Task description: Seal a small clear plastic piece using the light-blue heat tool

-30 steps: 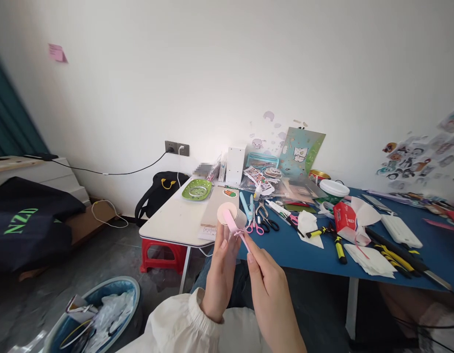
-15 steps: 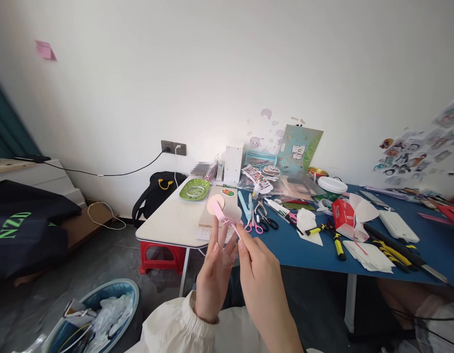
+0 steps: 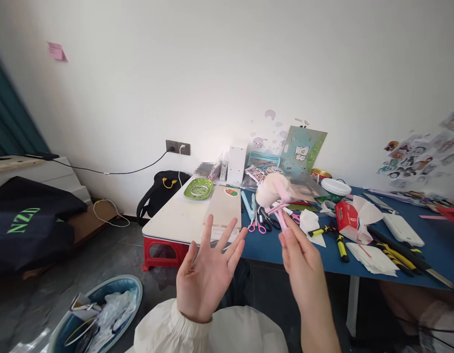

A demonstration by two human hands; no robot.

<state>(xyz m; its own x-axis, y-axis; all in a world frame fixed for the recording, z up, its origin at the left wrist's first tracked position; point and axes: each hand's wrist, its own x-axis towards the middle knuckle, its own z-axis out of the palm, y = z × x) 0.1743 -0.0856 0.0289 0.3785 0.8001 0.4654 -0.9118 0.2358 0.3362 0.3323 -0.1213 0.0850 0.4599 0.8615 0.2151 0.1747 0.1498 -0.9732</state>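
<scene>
Left hand (image 3: 204, 277)'s spread wide, palm showing, and the right hand (image 3: 302, 257) is pinching a pink-handled roller (image 3: 268, 191). Its handle slants up and leftward, away from the body, pale roll end farthest out, above the blue desk (image 3: 256, 247).

Smooth off-white wall (image 3: 227, 63) fills twelve o'clock, a dark teal pleated fabric curtain (image 3: 13, 113) at half past nine, shiny dark-grey floor (image 3: 128, 250) at eight, a long blue-topped, pale-legged table (image 3: 329, 262) at four
</scene>
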